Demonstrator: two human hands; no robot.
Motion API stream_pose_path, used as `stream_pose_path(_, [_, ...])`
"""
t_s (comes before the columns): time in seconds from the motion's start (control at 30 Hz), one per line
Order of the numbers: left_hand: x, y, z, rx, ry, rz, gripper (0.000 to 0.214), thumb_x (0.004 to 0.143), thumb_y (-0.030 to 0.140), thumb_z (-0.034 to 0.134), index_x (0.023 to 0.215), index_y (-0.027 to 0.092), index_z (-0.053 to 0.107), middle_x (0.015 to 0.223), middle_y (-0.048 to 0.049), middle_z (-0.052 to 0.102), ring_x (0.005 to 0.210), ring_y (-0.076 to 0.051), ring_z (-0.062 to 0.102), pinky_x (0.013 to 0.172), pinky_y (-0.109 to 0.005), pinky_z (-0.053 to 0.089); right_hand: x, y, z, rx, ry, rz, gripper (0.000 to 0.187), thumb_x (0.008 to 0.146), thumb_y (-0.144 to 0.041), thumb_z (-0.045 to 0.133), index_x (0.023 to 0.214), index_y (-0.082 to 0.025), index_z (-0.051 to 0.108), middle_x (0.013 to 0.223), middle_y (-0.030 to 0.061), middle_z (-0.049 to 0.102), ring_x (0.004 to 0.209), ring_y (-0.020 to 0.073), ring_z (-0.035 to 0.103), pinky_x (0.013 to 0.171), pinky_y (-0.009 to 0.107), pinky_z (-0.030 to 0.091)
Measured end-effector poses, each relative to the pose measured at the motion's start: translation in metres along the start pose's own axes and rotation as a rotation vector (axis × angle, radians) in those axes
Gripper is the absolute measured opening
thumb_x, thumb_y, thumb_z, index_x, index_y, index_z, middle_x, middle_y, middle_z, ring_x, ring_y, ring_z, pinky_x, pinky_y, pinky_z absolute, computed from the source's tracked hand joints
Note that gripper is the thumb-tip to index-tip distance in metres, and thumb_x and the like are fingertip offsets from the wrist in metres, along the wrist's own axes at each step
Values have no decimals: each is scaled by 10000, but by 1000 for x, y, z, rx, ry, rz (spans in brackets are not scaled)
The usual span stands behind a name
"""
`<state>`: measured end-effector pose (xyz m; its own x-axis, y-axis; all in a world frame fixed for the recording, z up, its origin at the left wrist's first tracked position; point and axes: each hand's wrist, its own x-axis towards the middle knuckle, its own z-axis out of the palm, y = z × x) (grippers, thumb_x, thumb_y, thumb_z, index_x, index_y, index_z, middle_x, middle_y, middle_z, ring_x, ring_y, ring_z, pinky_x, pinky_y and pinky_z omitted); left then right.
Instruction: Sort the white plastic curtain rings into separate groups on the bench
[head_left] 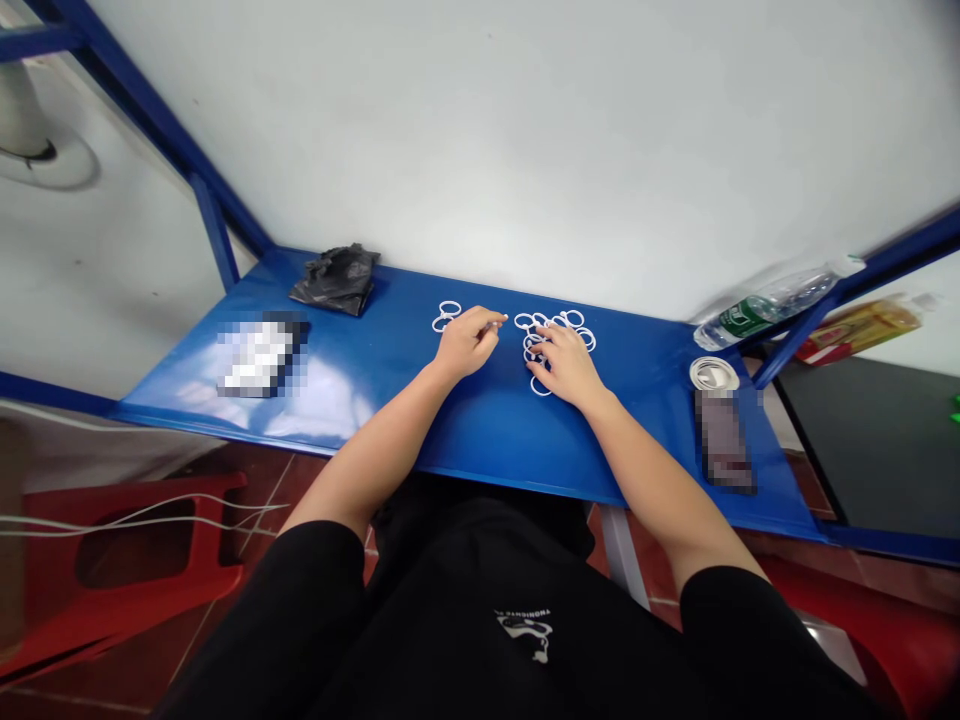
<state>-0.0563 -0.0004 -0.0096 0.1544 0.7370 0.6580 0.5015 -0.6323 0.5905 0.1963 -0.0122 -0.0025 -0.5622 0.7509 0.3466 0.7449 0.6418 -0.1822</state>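
Note:
Several thin white rings (pixel 541 386) lie in a loose cluster on the blue table (pixel 480 430). My right hand (pixel 566 367) rests over this cluster with its fingers spread, touching or just above the rings and partly hiding them. Left of it is my left hand (pixel 466 342), its index finger pointing right and its thumb apart. No ring can be seen in it, though the inside of the curled fingers is hidden. A smaller group of white rings (pixel 450 309) lies just beyond my left hand.
A crumpled black plastic bag (pixel 337 280) and a blurred-out item (pixel 262 355) lie at left. On the right are a plastic bottle (pixel 776 303), a coiled white cable (pixel 713 375) and a blurred dark object (pixel 724 440). A white wall (pixel 525 150) rises behind the table.

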Motion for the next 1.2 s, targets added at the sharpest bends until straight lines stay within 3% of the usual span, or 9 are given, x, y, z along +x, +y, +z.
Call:
stream_pose_path(0.4, [2, 3, -1, 73, 45, -22, 353, 779, 31, 579, 968, 208, 820, 949, -31, 818, 784, -162, 734, 740, -278, 581, 1, -1, -1, 28, -1, 3, 181, 957, -274, 641, 940, -229, 815, 1431, 127, 707, 1393, 399, 567, 1166, 652, 443])
stream_pose_path(0.6, [3, 2, -4, 97, 80, -47, 309, 814, 56, 574, 930, 211, 814, 946, -32, 829, 832, -174, 766, 800, -295, 602, 2, -4, -2, 39, 15, -17, 225, 950, -217, 591, 842, -233, 788, 1381, 103, 749, 1360, 378, 602, 1155, 639, 443])
stream_pose_path(0.8, [3, -4, -7, 83, 96, -39, 324, 862, 61, 502, 829, 217, 784, 901, -28, 811, 855, -180, 766, 839, -324, 609, 2, -4, -3, 51, -16, -16, 211, 967, -268, 614, 889, -241, 808, 1371, 105, 755, 1333, 371, 627, 1120, 630, 466])
stream_pose_path(1.03, [6, -12, -12, 87, 142, -41, 333, 877, 68, 512, 952, 214, 801, 1019, -48, 812, 967, -196, 759, 908, -346, 597, 2, -2, -2, 45, -28, -24, 221, 974, -277, 613, 954, -245, 831, 1380, 110, 747, 1337, 368, 623, 1117, 633, 463])
stream_pose_path(1.2, [9, -17, -18, 110, 173, -46, 321, 868, 55, 536, 994, 202, 792, 1042, -63, 798, 876, -175, 724, 794, -313, 579, 1, -2, -2, 38, -30, -34, 237, 993, -294, 604, 917, -241, 822, 1383, 107, 745, 1354, 368, 611, 1125, 629, 455])
